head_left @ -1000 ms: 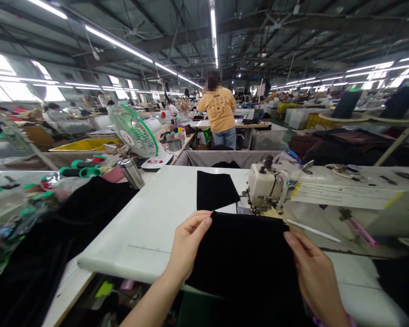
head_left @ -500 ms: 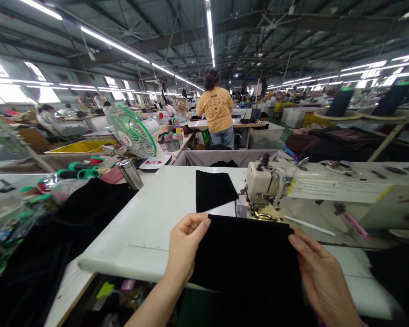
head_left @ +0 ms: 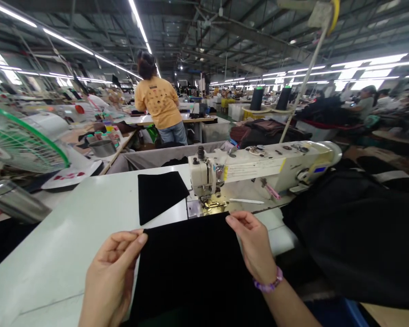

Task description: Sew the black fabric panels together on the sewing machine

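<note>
Between my hands a black fabric piece (head_left: 191,263) is stretched, its top edge slanting up to the right. My left hand (head_left: 114,265) pinches the upper left corner between thumb and fingers. The upper right corner is pinched by my right hand (head_left: 254,243), which has a purple bead bracelet (head_left: 269,280) at the wrist. Just beyond the cloth is the needle area of a white sewing machine (head_left: 204,181). A second black fabric piece (head_left: 160,193) lies flat on the white table (head_left: 75,218), left of the machine's presser foot.
A large heap of black fabric (head_left: 364,231) stands on the right. On the left are a green-rimmed fan (head_left: 23,141) and a steel flask (head_left: 15,200). A white stick (head_left: 246,201) lies on the machine bed. Ahead, a person in a yellow shirt (head_left: 162,102) faces away.
My view has swung to the right, bringing the whole machine and the black heap into sight. Both hands keep hold of the fabric corners; its right corner now sits higher than its left.
</note>
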A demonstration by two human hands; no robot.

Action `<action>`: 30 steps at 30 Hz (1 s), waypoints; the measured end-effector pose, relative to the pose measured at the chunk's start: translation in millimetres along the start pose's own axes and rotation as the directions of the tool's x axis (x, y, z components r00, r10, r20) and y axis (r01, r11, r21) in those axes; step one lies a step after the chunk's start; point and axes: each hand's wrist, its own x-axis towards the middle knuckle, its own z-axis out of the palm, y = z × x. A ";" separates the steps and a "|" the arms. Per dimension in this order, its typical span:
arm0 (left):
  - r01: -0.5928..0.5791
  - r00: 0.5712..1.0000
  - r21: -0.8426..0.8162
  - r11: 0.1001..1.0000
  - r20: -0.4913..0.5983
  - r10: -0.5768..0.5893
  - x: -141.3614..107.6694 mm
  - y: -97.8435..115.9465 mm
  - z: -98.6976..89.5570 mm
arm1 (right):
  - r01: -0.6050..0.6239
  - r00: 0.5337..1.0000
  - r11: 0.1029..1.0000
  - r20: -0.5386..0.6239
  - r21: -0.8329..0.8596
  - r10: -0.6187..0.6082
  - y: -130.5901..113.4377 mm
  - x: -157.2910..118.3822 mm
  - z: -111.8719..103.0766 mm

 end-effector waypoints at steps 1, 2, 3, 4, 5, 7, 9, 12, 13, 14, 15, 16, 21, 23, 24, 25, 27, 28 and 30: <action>-0.006 1.000 0.009 1.000 0.004 0.006 0.0 -1.3 -0.8 | 0.000 1.000 1.000 -0.003 0.010 0.000 0.4 0.9 0.0; -0.018 1.000 0.017 1.000 0.013 0.018 0.5 -2.1 -2.2 | -0.001 1.000 1.000 -0.007 0.020 0.001 0.2 1.9 -0.2; -0.042 0.999 0.028 0.999 0.025 0.041 1.6 -1.7 -4.0 | -0.006 1.000 1.000 -0.006 0.025 0.006 -0.8 3.1 -0.6; -0.080 0.996 0.044 0.996 0.045 0.078 3.5 0.7 -5.9 | -0.020 1.000 1.000 0.010 0.020 0.020 -2.5 4.2 -1.2; -0.133 0.989 0.071 0.989 0.069 0.129 6.2 5.6 -7.3 | -0.044 0.998 0.999 0.042 -0.001 0.044 -4.8 4.7 -2.2; -0.280 0.956 0.191 0.941 0.147 0.255 14.5 23.0 -5.7 | -0.109 0.983 0.989 0.135 -0.097 0.122 -9.6 3.2 -4.6; -0.455 0.885 0.380 0.805 0.293 0.362 27.6 45.2 5.8 | -0.167 0.953 0.962 0.216 -0.217 0.214 -11.6 -3.9 -6.9; -0.671 0.722 0.539 0.509 0.631 0.283 57.1 60.1 42.2 | -0.264 0.904 0.918 0.256 -0.297 0.343 -3.2 -25.6 -9.5; -0.710 0.662 0.535 0.459 0.728 0.176 68.4 55.0 56.5 | -0.298 0.890 0.906 0.256 -0.301 0.378 2.9 -34.6 -10.4; -0.726 0.605 0.523 0.446 0.795 0.052 79.2 44.5 69.9 | -0.316 0.884 0.897 0.246 -0.308 0.396 10.2 -43.5 -11.4; -0.724 0.570 0.520 0.453 0.821 -0.031 88.7 29.5 81.6 | -0.307 0.892 0.895 0.229 -0.323 0.389 18.3 -51.9 -12.9; -0.721 0.546 0.518 0.461 0.834 -0.082 96.5 11.4 90.8 | -0.266 0.913 0.899 0.208 -0.349 0.351 26.5 -59.2 -14.8; -0.701 0.532 0.500 0.508 0.842 -0.095 105.9 -68.7 97.5 | 0.253 0.931 0.799 0.361 -0.545 -0.048 54.4 -74.0 -33.4; -0.693 0.545 0.491 0.529 0.836 -0.062 103.4 -80.8 90.9 | 0.474 0.846 0.700 0.496 -0.534 -0.194 56.3 -71.7 -42.5; -0.688 0.551 0.488 0.538 0.833 -0.050 102.6 -83.3 88.1 | 0.567 0.793 0.643 0.552 -0.514 -0.258 55.6 -69.5 -46.5; -0.684 0.556 0.486 0.544 0.830 -0.042 102.2 -84.5 86.3 | 0.646 0.737 0.585 0.603 -0.491 -0.307 54.2 -66.9 -49.7; -0.679 0.564 0.485 0.552 0.825 -0.031 103.2 -85.6 86.4 | 0.754 0.632 0.474 0.697 -0.454 -0.339 49.8 -61.4 -53.5; -0.676 0.569 0.487 0.553 0.822 -0.028 104.4 -86.2 88.3 | 0.786 0.597 0.426 0.729 -0.448 -0.336 47.4 -58.7 -54.0; -0.670 0.584 0.496 0.552 0.811 -0.021 107.5 -88.3 95.1 | 0.819 0.562 0.344 0.761 -0.459 -0.323 42.9 -54.0 -52.8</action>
